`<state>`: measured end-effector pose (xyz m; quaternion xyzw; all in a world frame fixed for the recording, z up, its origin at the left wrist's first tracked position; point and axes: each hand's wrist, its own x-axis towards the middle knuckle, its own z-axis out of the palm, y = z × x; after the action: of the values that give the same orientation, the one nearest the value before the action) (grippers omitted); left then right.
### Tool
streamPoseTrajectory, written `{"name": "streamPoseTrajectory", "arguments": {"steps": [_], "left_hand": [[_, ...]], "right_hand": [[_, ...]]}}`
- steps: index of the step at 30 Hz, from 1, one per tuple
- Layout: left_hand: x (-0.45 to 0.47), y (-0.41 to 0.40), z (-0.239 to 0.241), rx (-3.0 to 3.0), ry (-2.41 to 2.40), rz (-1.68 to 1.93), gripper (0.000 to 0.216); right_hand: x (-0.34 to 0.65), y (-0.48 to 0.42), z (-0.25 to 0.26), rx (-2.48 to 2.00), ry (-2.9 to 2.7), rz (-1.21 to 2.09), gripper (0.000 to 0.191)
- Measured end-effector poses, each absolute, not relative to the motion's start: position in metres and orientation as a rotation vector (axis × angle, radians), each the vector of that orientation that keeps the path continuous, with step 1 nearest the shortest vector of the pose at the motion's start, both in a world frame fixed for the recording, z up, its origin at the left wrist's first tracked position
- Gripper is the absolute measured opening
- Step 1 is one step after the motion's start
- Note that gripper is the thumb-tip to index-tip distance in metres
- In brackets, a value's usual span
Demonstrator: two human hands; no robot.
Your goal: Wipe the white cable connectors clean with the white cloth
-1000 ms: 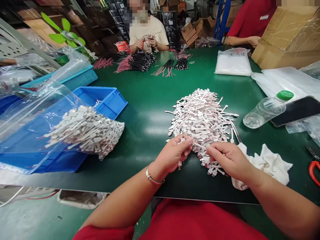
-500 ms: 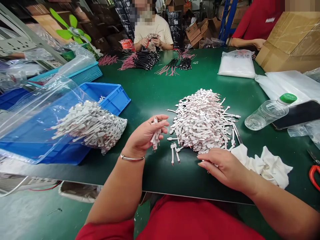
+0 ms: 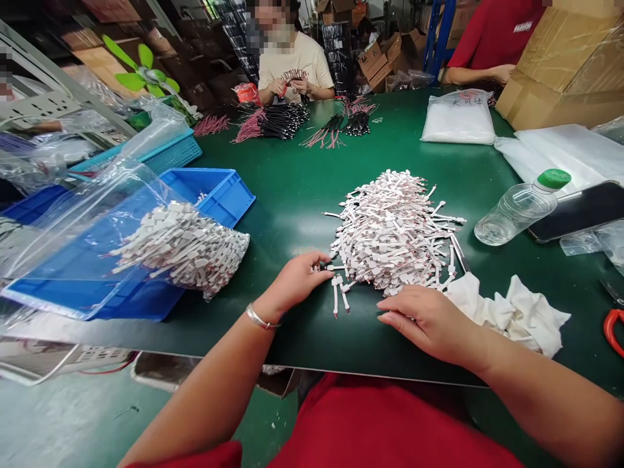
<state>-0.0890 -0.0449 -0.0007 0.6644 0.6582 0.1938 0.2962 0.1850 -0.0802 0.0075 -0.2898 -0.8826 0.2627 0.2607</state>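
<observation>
A heap of short white cables [image 3: 390, 240] with flat connectors and reddish ends lies on the green table. At its left edge, my left hand [image 3: 301, 281] is turned palm down, its fingers closed around a few white cables that are mostly hidden. Its fingertips are close to a loose cable [image 3: 336, 268] sticking out of the heap. Two more loose cables [image 3: 335, 298] lie just right of the thumb. My right hand [image 3: 431, 322] rests at the heap's near edge, thumb and fingers drawn together; what they hold, if anything, is hidden.
A clear bag [image 3: 185, 250] full of white cables lies over a blue bin [image 3: 229, 195] at left. On the right are a white cloth [image 3: 526, 318], a bottle [image 3: 511, 211], a phone [image 3: 580, 211] and orange-handled scissors [image 3: 613, 331]. Two people work across the table, by black-and-red wire bundles [image 3: 283, 121].
My left hand has come down toward the table and turned palm down, so the cables that showed in it are now mostly covered. My right hand has barely moved.
</observation>
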Motion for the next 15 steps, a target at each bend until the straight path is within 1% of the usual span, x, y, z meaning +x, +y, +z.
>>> {"name": "streamPoseTrajectory", "arguments": {"steps": [2,5,9,12,13,15], "left_hand": [[-0.088,-0.044,-0.006,1.867,1.729,0.473,0.019],[-0.091,-0.047,-0.002,1.983,1.721,0.441,0.016],[-0.099,-0.056,0.023,1.995,1.862,0.402,0.016],[-0.091,-0.065,0.048,1.966,1.894,0.504,0.019],[-0.083,-0.068,0.055,1.956,1.845,0.572,0.018],[-0.062,-0.072,0.067,1.908,1.669,0.694,0.017]], "right_hand": [[0.185,-0.08,0.007,-0.785,-2.391,0.707,0.024],[0.185,-0.08,0.007,-0.787,-2.381,0.699,0.024],[0.185,-0.08,0.007,-0.759,-2.369,0.693,0.022],[0.184,-0.081,0.007,-0.775,-2.267,0.7,0.019],[0.184,-0.081,0.006,-0.811,-2.197,0.7,0.021],[0.185,-0.082,0.005,-0.9,-2.045,0.691,0.034]]}}
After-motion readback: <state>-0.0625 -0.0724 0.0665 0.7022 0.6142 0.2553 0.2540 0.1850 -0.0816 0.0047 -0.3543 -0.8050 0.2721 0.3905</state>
